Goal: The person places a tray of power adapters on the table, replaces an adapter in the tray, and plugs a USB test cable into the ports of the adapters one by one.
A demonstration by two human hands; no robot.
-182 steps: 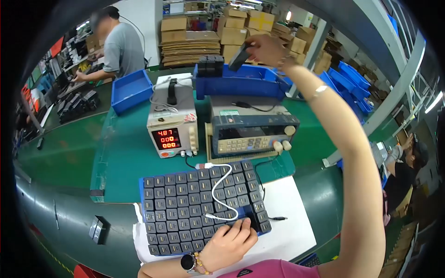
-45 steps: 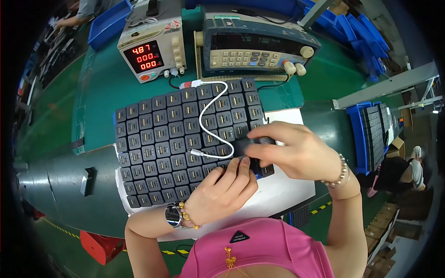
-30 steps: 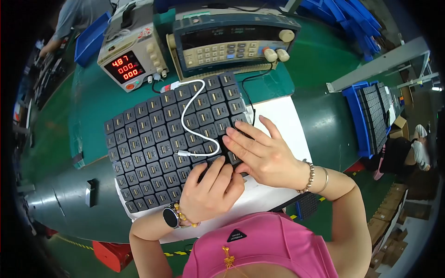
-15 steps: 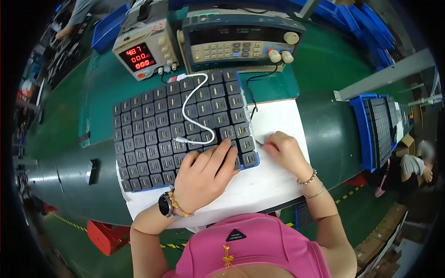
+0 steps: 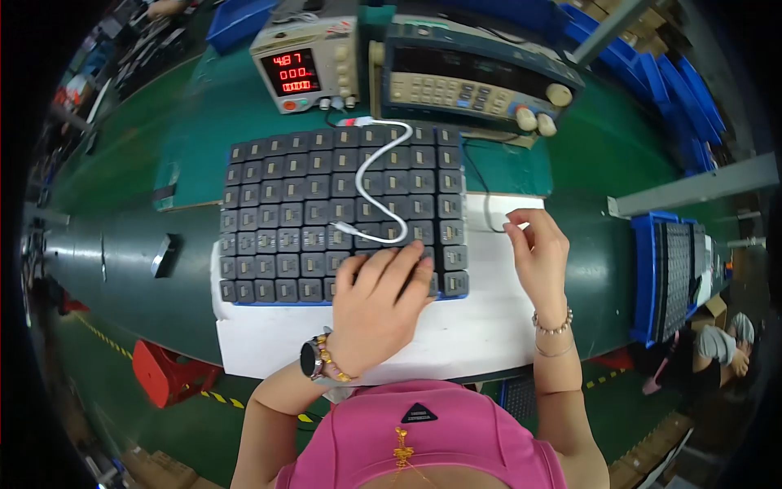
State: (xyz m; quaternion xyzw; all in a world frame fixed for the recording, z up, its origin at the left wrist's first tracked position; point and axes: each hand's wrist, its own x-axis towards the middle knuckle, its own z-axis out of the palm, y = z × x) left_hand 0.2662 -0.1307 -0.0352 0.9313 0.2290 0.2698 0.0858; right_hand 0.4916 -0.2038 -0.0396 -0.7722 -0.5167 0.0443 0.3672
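A block of dark grey cube-shaped units (image 5: 314, 191), each with a small pale slot in its top, lies in rows on a blue-edged tray. My left hand (image 5: 379, 297) rests palm down over the near right rows, fingers spread and touching the units. Right of the tray, above white paper (image 5: 497, 314), my right hand (image 5: 539, 257) pinches the end of a thin black cable (image 5: 487, 191); the tip is hidden by my fingers. A white cable (image 5: 364, 191) lies curved across the units, its free plug pointing left.
Behind the tray stand a power supply (image 5: 305, 61) with red digits and a bench instrument (image 5: 481, 73), its knobs facing me. At right, a blue tray (image 5: 648, 281) holds more dark units. A red stool (image 5: 167, 375) is low at left; a person's knee shows at far right.
My view has turned, so the tray now sits squarer. My right hand has drawn away from the tray's right edge with the black cable. My left hand stays on the units.
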